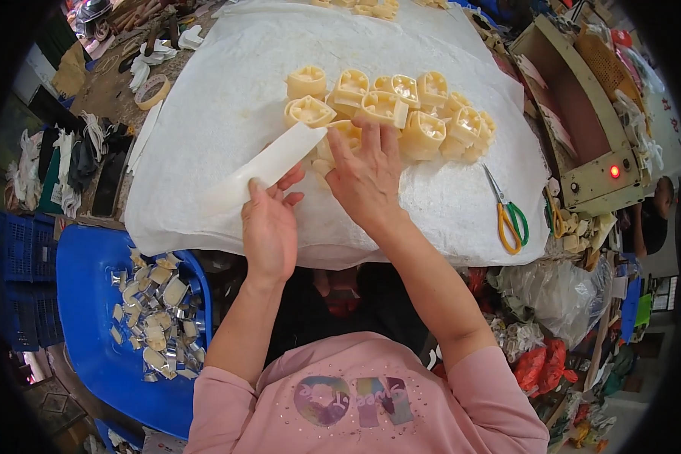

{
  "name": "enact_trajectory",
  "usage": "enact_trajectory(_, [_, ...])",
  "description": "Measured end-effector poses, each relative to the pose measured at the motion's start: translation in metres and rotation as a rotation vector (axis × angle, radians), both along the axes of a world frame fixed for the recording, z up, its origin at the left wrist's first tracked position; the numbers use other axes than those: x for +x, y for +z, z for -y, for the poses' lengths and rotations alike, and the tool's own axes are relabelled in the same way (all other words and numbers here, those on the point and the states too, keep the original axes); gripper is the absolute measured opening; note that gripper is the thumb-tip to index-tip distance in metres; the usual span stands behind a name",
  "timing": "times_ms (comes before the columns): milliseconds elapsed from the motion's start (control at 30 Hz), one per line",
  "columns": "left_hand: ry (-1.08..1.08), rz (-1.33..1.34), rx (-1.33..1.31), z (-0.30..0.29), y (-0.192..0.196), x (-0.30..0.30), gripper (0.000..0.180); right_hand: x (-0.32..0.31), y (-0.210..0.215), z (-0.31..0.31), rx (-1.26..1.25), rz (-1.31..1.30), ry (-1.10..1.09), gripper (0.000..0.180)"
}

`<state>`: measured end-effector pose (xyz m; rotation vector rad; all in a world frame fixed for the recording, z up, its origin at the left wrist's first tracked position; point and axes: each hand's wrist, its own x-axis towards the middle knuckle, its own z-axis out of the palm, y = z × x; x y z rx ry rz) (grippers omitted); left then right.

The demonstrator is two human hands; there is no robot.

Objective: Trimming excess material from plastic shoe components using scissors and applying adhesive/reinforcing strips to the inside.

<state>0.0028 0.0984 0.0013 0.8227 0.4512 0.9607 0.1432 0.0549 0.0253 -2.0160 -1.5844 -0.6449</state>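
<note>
One blue tub [87, 295]: down on my left, with cream and silvery bits [155, 333] too jumbled to sort out.
Left hand [271, 231]: pinching a white strip [284, 157], thumb on top; its lower end kinda melts into the white cloth [197, 106].
Right hand [367, 178]: stretched over to the cream ring-shaped pieces [424, 136], honestly can't tell if it's gripping; fingertips partly hidden.
Ring pile: bunched beyond my hands, back ones half covered.
Far pieces [376, 9]: chopped off by the top edge.
</note>
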Motion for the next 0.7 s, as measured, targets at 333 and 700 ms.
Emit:
enact_trajectory(333, [-0.132, 0.072, 0.277, 0.005, -0.006, 0.047, 0.051, 0.014, -0.013, 0.022, 0.015, -0.040, 0.048, 0.053])
enact_trajectory(700, [-0.049, -0.246, 0.642, -0.001, -0.003, 0.048, 0.044, 0.023, -0.025, 0.034, 0.101, -0.164, 0.139, 0.061])
